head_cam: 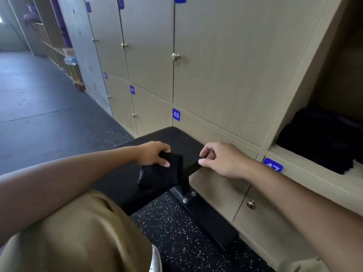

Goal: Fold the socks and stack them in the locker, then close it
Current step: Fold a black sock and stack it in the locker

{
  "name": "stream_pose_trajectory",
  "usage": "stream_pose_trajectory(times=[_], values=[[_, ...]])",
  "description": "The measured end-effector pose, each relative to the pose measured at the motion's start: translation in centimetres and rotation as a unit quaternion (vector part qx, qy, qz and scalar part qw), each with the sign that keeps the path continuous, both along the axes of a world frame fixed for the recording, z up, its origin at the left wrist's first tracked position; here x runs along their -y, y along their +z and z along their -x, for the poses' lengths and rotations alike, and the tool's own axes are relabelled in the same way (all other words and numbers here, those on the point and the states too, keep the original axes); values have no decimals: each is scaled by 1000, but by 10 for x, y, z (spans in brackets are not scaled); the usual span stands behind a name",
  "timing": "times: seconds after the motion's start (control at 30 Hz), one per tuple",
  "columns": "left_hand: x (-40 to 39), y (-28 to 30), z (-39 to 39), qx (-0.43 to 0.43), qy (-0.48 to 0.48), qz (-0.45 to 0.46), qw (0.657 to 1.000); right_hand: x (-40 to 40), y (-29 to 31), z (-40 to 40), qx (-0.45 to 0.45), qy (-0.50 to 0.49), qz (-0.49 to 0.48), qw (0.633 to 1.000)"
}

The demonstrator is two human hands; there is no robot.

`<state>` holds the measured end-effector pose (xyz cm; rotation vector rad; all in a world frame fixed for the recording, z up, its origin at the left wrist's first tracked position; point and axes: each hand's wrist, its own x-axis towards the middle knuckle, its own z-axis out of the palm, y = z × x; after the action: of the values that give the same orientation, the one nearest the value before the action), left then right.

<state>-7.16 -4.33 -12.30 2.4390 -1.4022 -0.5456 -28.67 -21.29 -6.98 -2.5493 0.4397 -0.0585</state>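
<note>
Sock [161,169] on bench [176,138], pinched by L hand [153,154] fingers; R hand [222,160] fingers curled, grip unclear.

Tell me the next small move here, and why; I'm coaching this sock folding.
Probably carry the folded sock, gripped by the left hand, right to the open locker and set it on the dark stack there. The sock looks already folded, and the right hand holds nothing.

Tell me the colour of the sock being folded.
Black, plain; the sock shows best in the head view.
</note>
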Motion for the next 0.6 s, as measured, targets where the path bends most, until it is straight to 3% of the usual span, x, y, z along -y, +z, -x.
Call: stream_pose_trajectory(times=[0.3, 0.6], values=[[21, 44, 61, -94, -72, 183, 976, 17, 10, 35, 7, -49, -54, 997], [76, 80, 118, -128, -87, 225, 962, 46, 30, 86, 81, -130, -185, 971]])
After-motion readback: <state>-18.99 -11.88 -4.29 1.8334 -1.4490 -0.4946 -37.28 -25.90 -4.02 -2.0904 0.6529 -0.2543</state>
